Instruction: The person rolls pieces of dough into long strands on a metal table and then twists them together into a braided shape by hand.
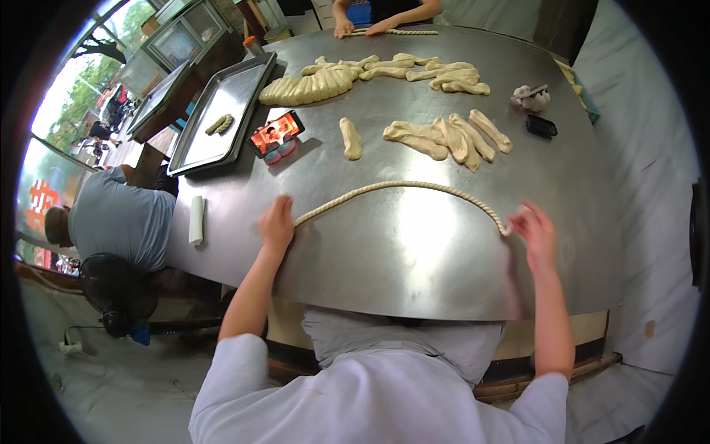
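Note:
A long twisted rope of dough (399, 184) arches across the steel table (355, 266) in front of me. Its left end is pinched in the fingers of my left hand (277, 223). At its right end, my right hand (533, 228) is slightly blurred, with fingers raised; whether they touch the dough I cannot tell. Beyond the arch lie a single dough strip (350, 139) and a loose pile of dough strips (444, 139). Farther back, a row of dough pieces (310, 86) sits beside more overlapping strips (449, 75).
At left stand a metal tray (191, 158) holding a small dough twist (219, 125), a propped phone (277, 134) and a white roll (196, 220). Garlic bulbs (531, 98) and a black object (541, 126) lie right. Across the table, a co-worker's hands (366, 26) touch another dough rope (410, 32).

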Available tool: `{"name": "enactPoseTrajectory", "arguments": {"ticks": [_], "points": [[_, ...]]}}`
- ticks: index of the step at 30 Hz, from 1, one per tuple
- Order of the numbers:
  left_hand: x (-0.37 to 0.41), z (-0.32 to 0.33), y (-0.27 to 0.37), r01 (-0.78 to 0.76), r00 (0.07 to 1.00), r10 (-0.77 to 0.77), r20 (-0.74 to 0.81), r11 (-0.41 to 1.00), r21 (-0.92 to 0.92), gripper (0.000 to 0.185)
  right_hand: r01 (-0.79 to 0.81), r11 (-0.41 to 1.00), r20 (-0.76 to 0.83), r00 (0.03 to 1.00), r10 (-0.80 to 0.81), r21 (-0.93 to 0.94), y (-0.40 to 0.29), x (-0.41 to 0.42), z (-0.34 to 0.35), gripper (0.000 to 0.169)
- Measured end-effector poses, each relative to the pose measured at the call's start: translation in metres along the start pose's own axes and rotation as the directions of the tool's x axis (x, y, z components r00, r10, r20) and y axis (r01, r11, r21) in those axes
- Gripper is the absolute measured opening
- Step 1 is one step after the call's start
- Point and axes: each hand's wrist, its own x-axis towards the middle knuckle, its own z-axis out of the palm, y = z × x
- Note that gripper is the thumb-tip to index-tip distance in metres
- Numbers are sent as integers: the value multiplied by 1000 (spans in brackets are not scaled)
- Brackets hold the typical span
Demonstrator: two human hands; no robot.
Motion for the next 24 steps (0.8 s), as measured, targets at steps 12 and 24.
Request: {"name": "enactPoseTrajectory", "arguments": {"ticks": [12,24], "points": [[-45,-18,82,435,781,358,512,277,-857,27,656,525,832,331,445,-542,-104,-51,96,21],[28,-47,-2,-350,937,350,-4,936,37,26,290,812,-17,938,-346,-506,-55,48,-180,33]]}}
